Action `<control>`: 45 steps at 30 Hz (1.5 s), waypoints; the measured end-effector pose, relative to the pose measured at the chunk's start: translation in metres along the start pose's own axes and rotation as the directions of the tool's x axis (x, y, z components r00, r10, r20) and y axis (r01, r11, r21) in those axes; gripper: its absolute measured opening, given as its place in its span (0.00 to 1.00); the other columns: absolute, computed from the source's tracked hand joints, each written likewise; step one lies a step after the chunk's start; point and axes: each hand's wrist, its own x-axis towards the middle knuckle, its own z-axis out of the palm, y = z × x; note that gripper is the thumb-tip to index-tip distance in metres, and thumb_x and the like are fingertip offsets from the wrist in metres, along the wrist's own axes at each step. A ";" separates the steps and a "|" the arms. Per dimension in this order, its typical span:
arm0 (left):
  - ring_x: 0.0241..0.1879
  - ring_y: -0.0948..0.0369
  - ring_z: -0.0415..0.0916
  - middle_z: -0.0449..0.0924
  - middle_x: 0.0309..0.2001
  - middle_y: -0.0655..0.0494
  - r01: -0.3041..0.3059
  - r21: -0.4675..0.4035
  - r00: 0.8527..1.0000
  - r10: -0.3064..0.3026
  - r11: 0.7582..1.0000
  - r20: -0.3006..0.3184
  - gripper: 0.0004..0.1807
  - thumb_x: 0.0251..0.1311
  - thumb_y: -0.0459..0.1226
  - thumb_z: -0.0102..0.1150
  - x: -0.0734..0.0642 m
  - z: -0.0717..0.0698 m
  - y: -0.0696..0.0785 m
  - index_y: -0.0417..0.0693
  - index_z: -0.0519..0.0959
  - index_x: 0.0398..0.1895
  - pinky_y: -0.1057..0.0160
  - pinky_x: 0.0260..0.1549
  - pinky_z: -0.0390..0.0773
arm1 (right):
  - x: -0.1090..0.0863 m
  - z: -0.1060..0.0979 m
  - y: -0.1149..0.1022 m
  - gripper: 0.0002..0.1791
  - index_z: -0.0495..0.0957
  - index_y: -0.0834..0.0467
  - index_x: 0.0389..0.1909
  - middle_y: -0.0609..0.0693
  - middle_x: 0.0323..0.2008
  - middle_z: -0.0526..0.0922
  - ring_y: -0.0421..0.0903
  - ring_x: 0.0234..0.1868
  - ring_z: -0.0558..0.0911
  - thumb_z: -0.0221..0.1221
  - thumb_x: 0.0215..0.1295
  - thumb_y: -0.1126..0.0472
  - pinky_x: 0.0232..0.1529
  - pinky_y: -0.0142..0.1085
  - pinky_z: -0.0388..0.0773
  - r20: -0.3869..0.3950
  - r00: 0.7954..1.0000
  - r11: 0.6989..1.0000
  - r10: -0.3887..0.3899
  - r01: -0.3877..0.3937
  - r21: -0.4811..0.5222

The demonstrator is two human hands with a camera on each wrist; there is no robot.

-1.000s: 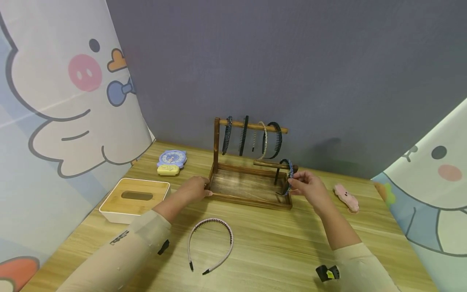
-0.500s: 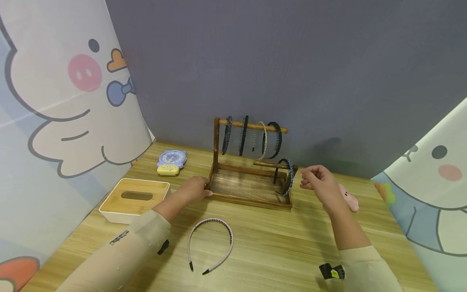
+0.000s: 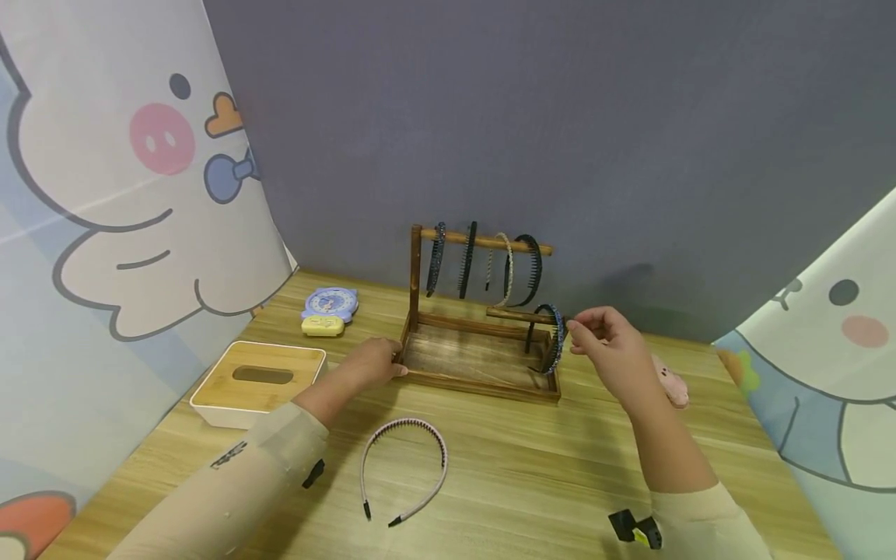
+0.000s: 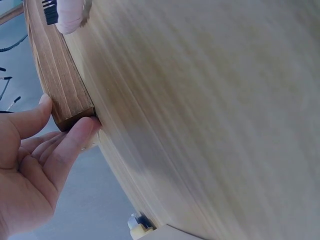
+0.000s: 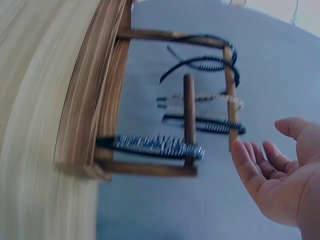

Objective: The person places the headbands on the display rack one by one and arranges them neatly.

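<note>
A wooden headband stand (image 3: 483, 383) with a shallow tray base stands on the table. My left hand (image 3: 371, 362) holds its left end; in the left wrist view, thumb and fingers grip the tray's corner (image 4: 70, 100). A blue glittery headband (image 3: 558, 342) hangs on the short lower bar at the right. My right hand (image 3: 612, 350) is just right of it, fingers loosely bent and holding nothing; the right wrist view shows the hand (image 5: 285, 175) apart from the blue headband (image 5: 155, 145). Several headbands, dark ones and a pale one (image 3: 509, 268), hang on the upper bar (image 3: 455, 236).
A pale pink headband (image 3: 445, 459) lies on the table in front of the stand. At left are a tissue box (image 3: 231, 354), a blue clock-like item (image 3: 332, 302) and a yellow item (image 3: 323, 327). A pink item (image 3: 673, 385) lies partly behind my right hand.
My right hand let go of the blue headband and drew back right, then came slightly left toward it again. The headband stays on the lower bar. My left hand has not moved.
</note>
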 end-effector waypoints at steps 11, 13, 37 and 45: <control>0.64 0.39 0.69 0.73 0.63 0.36 0.004 -0.002 1.000 -0.004 1.000 -0.008 0.31 0.64 0.45 0.61 0.000 0.002 -0.001 0.35 0.71 0.65 0.43 0.66 0.67 | -0.013 0.044 -0.025 0.22 0.73 0.54 0.49 0.53 0.38 0.81 0.51 0.36 0.82 0.58 0.68 0.41 0.35 0.37 0.84 0.289 0.957 0.999 -0.030 0.019 0.040; 0.64 0.39 0.69 0.73 0.63 0.36 0.002 -0.006 1.000 -0.002 1.000 -0.011 0.31 0.64 0.45 0.62 -0.001 0.001 -0.001 0.35 0.71 0.65 0.43 0.66 0.67 | -0.014 0.055 -0.024 0.22 0.74 0.54 0.49 0.52 0.37 0.81 0.53 0.37 0.82 0.58 0.67 0.41 0.35 0.38 0.84 0.340 0.940 0.999 -0.024 0.010 0.043; 0.63 0.40 0.70 0.75 0.61 0.36 0.020 -0.037 1.000 -0.021 0.999 -0.021 0.31 0.64 0.45 0.62 -0.003 -0.003 -0.001 0.37 0.71 0.66 0.43 0.65 0.69 | -0.033 0.162 -0.012 0.13 0.78 0.47 0.35 0.37 0.24 0.77 0.36 0.22 0.75 0.63 0.63 0.42 0.24 0.31 0.73 0.706 0.705 0.912 0.058 0.250 -0.325; 0.63 0.41 0.70 0.75 0.61 0.37 0.061 -0.086 0.998 -0.061 0.994 0.002 0.36 0.63 0.45 0.63 -0.002 -0.003 0.001 0.38 0.65 0.70 0.43 0.65 0.68 | -0.032 0.169 -0.009 0.09 0.76 0.49 0.30 0.40 0.21 0.77 0.39 0.17 0.77 0.63 0.65 0.50 0.20 0.32 0.74 0.680 0.725 0.912 0.106 0.201 -0.356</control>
